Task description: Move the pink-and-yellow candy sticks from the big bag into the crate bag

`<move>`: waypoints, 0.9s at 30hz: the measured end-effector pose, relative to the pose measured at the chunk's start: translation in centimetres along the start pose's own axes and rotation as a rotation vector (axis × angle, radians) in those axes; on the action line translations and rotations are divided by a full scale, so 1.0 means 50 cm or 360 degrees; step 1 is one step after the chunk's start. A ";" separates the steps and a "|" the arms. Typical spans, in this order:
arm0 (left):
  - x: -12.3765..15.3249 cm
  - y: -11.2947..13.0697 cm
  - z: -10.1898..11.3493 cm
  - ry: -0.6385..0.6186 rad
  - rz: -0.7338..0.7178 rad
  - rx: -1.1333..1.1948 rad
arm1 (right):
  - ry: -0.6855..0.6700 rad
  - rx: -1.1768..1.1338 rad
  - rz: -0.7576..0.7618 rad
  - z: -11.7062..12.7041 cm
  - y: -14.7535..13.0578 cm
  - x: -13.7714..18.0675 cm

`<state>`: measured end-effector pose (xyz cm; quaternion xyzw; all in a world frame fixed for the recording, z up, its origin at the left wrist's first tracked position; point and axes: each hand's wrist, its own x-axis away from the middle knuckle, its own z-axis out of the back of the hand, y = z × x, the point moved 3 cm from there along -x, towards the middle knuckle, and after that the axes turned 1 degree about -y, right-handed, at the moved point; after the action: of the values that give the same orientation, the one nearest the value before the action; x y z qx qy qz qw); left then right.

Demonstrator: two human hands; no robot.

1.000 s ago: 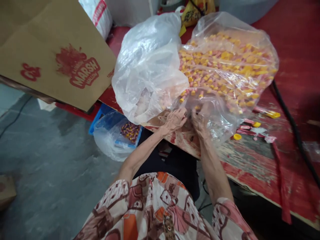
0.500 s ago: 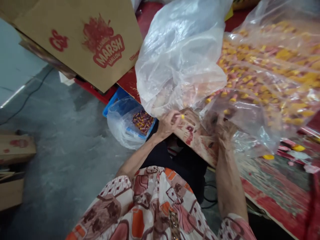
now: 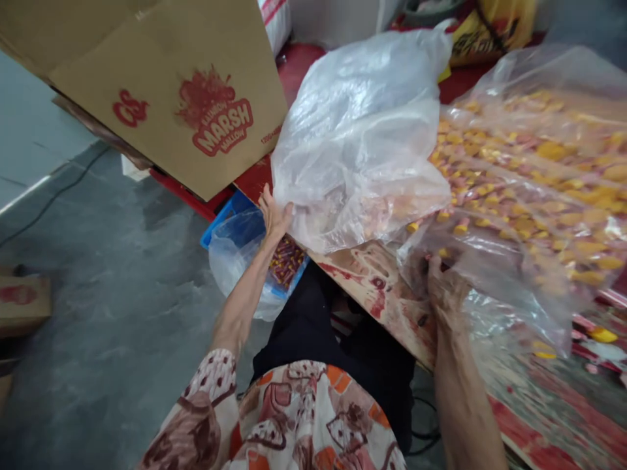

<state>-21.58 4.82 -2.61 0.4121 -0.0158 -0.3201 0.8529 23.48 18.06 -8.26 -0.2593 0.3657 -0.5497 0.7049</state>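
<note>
Closest to my view is the patterned shirt [image 3: 304, 418], and past its hem I see the dark trousers [image 3: 304, 329] under the table edge. Beyond them runs the worn tabletop [image 3: 357, 274], its red paint rubbed down to bare wood in patches. On it, ahead of me, I have the right hand [image 3: 448, 277] at the near side of a clear bag [image 3: 514, 287]; the fingers are bent and partly hidden by the film and blur, so I cannot tell whether they are clamped on anything. The clear bag lies on the table to the right, filled with pink pieces with yellow ends [image 3: 519, 209]; beside it, at the right edge, sits a loose yellow piece [image 3: 602, 334]. My left hand [image 3: 275, 215] is off to the other side, its fingers spread apart, next to the lower left corner of a whitish bag [image 3: 362, 124]; I cannot tell whether they touch. Below that hand, lower than the tabletop, is a blue crate [image 3: 223, 219] with clear plastic [image 3: 230, 261] over its side and purple-and-yellow pieces [image 3: 285, 261] inside. The whitish bag lies against the left side of the clear bag. Farther off to the left stands a cardboard carton [image 3: 161, 156] printed "MARSH MALLOW", and at the back of the table I see a yellow bag [image 3: 519, 23] with dark lettering.
</note>
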 end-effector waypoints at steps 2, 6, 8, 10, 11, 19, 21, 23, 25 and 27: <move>-0.057 0.029 -0.035 -0.0038 0.0151 0.0105 | 0.0132 0.0025 -0.0149 -0.005 0.004 0.002; -0.138 0.120 -0.067 -0.0019 0.0029 0.0424 | 0.0198 0.0028 -0.0130 -0.009 -0.004 0.006; -0.171 0.170 -0.060 0.0041 -0.0166 0.0557 | 0.0239 0.0041 -0.0085 -0.006 -0.007 0.008; -0.191 0.201 -0.048 0.0076 -0.0306 0.0629 | 0.0245 0.0055 -0.0059 -0.004 -0.007 0.009; -0.193 0.207 -0.041 0.0076 -0.0347 0.0636 | 0.0238 0.0060 -0.0048 -0.004 -0.006 0.009; -0.070 0.082 -0.004 0.0005 0.0039 -0.0014 | 0.0268 -0.0080 -0.0108 -0.011 -0.023 0.003; -0.032 0.072 0.015 0.0213 -0.0012 -0.0154 | 0.0241 -0.0137 -0.0122 -0.010 -0.030 0.001; 0.006 0.088 0.015 0.0302 -0.0261 -0.0186 | 0.0216 -0.0160 -0.0109 -0.008 -0.035 0.000; 0.038 0.116 -0.020 0.0144 -0.0554 -0.0195 | 0.0193 -0.0162 -0.0082 -0.006 -0.038 0.001; 0.061 0.144 -0.083 -0.0115 -0.0728 -0.0240 | 0.0159 -0.0162 -0.0062 -0.004 -0.041 0.003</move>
<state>-14.14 9.26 -0.94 0.3283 0.0714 -0.5198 0.7855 22.15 17.41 -6.83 -0.2740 0.4227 -0.5562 0.6609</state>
